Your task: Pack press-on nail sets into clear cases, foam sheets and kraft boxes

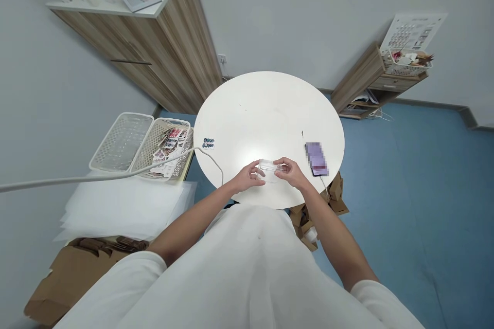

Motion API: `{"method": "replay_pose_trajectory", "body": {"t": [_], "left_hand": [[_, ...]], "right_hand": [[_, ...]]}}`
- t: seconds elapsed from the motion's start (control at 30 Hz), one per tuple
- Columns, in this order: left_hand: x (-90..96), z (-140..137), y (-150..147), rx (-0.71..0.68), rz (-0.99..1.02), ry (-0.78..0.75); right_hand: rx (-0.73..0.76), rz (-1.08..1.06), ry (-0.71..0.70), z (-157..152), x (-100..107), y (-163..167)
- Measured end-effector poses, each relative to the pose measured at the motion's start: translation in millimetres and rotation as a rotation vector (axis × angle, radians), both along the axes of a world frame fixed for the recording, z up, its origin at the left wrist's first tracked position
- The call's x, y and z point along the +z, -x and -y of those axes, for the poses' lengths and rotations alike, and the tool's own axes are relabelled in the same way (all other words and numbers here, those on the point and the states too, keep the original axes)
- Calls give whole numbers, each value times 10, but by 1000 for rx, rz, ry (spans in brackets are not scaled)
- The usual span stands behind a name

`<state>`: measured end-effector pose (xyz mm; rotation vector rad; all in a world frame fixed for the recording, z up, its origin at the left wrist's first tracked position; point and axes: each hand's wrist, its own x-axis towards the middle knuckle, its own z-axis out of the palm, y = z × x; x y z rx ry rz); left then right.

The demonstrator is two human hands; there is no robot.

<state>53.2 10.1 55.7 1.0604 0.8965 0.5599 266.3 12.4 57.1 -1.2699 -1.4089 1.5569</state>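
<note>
A small clear plastic box [270, 166] is between my two hands, close to the near edge of the round white table [266, 105]. My left hand [249, 178] grips it from the left with thumb and fingers. From the right, my right hand [290, 172] has its fingers on the box's side. What is inside the box, if anything, is too small to make out. A little card with dark glossy oval pieces [208, 143] lies at the table's left edge. To the right of my hands lies a phone [316, 158] with a blurred screen and a cable.
White perforated baskets [161, 149] stand left of the table, one holding printed cards. Below them are translucent sheets [123, 205] and cardboard [69, 277]. A pale cable [170, 159] crosses the left side. Brown boxes [309, 221] sit under the table's right edge.
</note>
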Motion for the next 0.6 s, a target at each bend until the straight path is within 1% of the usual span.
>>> {"method": "replay_pose_trajectory", "body": {"t": [0.07, 0.17, 0.23, 0.3, 0.37, 0.5, 0.6], "left_hand": [[-11, -1, 12, 29, 19, 89], [-32, 16, 52, 110, 31, 220], [-60, 37, 84, 173, 17, 263], [-99, 61, 111, 198, -24, 258], [-144, 87, 130, 187, -62, 222], [-226, 142, 164, 174, -101, 134], [-271, 182, 199, 177, -141, 71]], "right_hand": [[-6, 14, 7, -6, -6, 14], [-14, 72, -86, 4, 7, 18], [9, 106, -126, 9, 24, 9], [39, 131, -102, 2, 36, 3], [34, 126, -38, -18, 40, 10], [-70, 40, 102, -72, 17, 76], [-153, 49, 164, -100, -32, 142]]}}
